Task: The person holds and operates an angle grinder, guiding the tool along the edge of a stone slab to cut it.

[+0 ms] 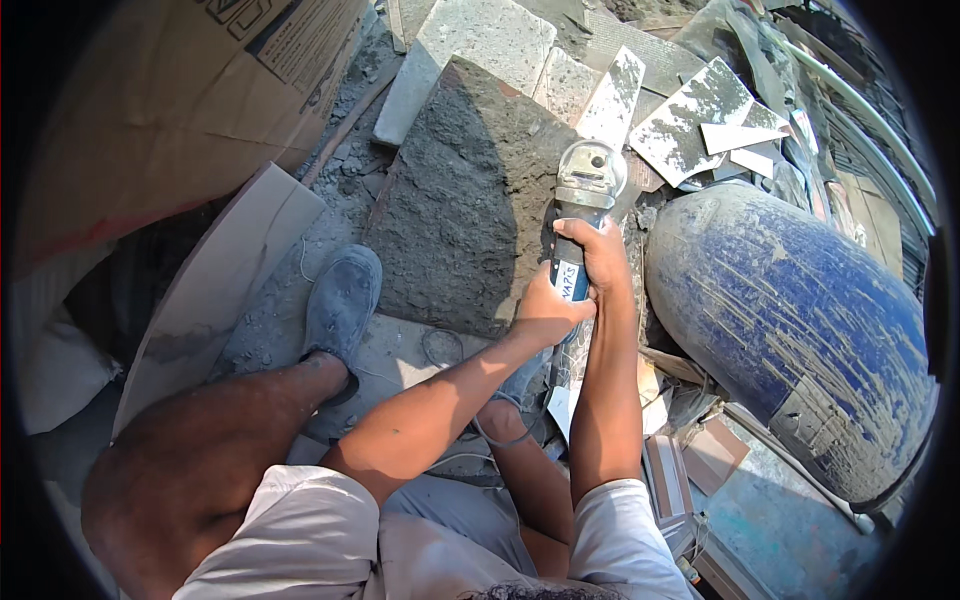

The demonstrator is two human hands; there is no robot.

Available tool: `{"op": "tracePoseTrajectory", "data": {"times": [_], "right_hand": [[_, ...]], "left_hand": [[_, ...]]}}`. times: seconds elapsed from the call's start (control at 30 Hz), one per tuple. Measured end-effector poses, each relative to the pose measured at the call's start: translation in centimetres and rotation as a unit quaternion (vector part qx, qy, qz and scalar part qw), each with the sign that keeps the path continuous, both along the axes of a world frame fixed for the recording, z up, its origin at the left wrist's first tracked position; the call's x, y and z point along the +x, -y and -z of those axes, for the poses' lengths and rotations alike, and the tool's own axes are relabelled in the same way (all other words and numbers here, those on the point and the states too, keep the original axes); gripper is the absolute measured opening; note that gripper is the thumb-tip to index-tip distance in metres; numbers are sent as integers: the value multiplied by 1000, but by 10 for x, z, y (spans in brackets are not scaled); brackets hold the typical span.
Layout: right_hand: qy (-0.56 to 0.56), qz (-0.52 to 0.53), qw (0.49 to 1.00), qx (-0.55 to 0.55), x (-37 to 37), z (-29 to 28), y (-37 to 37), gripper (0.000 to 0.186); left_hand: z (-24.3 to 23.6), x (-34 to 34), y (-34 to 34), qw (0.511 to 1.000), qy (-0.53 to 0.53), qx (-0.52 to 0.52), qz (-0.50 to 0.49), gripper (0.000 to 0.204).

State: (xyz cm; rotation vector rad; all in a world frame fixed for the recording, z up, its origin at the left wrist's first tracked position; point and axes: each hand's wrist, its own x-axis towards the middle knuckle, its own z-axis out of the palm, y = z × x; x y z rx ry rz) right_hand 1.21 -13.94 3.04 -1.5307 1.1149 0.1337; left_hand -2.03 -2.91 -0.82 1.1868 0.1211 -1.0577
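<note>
Both hands grip an angle grinder (588, 180) with a dark blue-green body and a metal gear head at its far end. My right hand (602, 250) is closed round the front of the body, just behind the head. My left hand (550, 308) is wrapped round the body farther back, nearer to me. The grinder's head is over the right edge of a thick, rough grey slab (450, 200), beside a narrow white tile piece (612, 105). The disc is mostly hidden, so I cannot tell whether it touches anything.
A scuffed blue barrel (790, 310) lies close on the right. Broken white tiles (695, 115) and a pale slab (470, 55) lie beyond the work. At left are a large cardboard box (200, 110) and a curved board (215, 280). A thin cable (440, 350) loops near my shoe (343, 300).
</note>
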Motion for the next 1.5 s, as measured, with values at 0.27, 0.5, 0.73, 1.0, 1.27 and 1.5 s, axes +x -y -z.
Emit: {"op": "tracePoseTrajectory", "data": {"times": [0.27, 0.5, 0.73, 1.0, 1.27, 1.5], "right_hand": [[23, -49, 998, 17, 5, 8, -17, 29], [22, -36, 999, -3, -12, 4, -19, 29], [-4, -15, 1000, 15, -6, 5, -19, 30], [-8, -78, 997, -2, 2, 10, -21, 34], [5, -14, 999, -35, -28, 8, -13, 37], [87, 7, 996, -30, -11, -5, -20, 39]], "left_hand": [[7, -5, -15, 998, -21, -35, -52, 41], [-4, -10, -22, 998, -5, 38, 53, 44], [13, -9, -20, 1000, -7, -3, 27, 43], [15, -9, -21, 993, -28, -99, -66, 39], [-2, -25, -17, 999, -10, -34, -14, 39], [4, -12, -17, 997, 41, -69, -16, 41]]}}
